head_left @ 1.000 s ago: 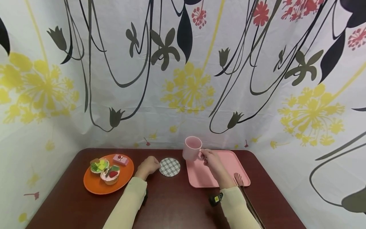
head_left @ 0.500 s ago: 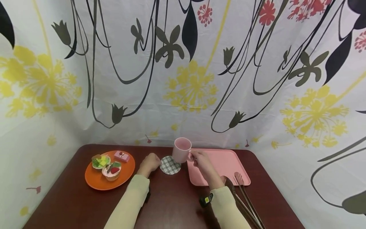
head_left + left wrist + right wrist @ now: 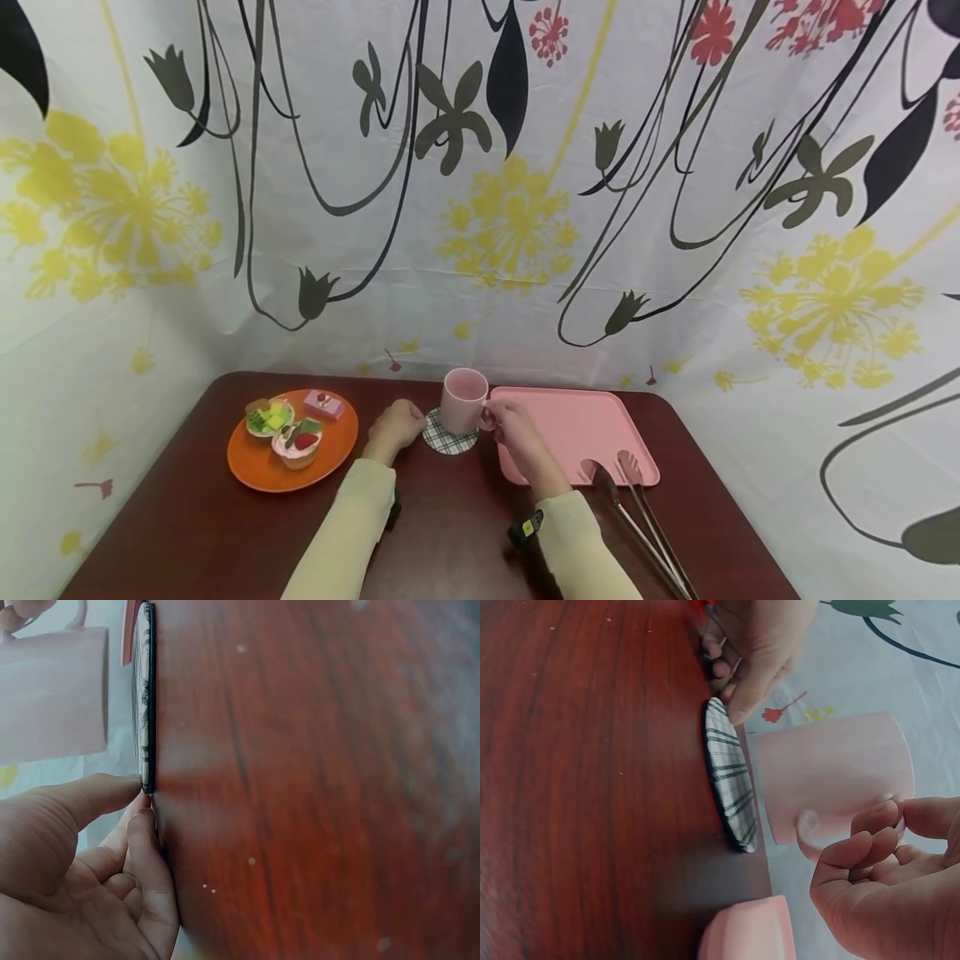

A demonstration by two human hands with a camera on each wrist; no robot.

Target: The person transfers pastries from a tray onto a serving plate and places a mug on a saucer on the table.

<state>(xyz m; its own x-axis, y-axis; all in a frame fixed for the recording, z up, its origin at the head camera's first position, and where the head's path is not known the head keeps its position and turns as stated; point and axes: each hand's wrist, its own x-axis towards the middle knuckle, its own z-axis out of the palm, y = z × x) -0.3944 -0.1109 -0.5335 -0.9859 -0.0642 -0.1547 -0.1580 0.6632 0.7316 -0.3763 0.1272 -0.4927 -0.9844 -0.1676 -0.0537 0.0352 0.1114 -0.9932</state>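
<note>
My right hand [image 3: 516, 429] grips a pale pink mug [image 3: 462, 400] by its handle, fingers curled round it in the right wrist view. The mug is upright over a round plaid coaster [image 3: 450, 443], and the left wrist view shows a gap between its base and the coaster [image 3: 145, 705]. At the coaster's left edge, my left hand [image 3: 395, 429] pinches the rim, thumb on top and fingers beneath. The coaster [image 3: 731, 780] lies on the dark red-brown table.
An orange plate [image 3: 255, 468] on the left holds a toy cupcake [image 3: 297, 448], a salad cup [image 3: 268, 419] and a pink cake piece [image 3: 324, 404]. To the right is a pink tray [image 3: 570, 425]. A long-handled spoon [image 3: 630, 521] and fork [image 3: 647, 508] reach over its front edge.
My right hand has carried the mug leftward from above the tray to above the coaster. The left hand has stayed at the coaster's edge. The spoon has come into view from behind the right arm.
</note>
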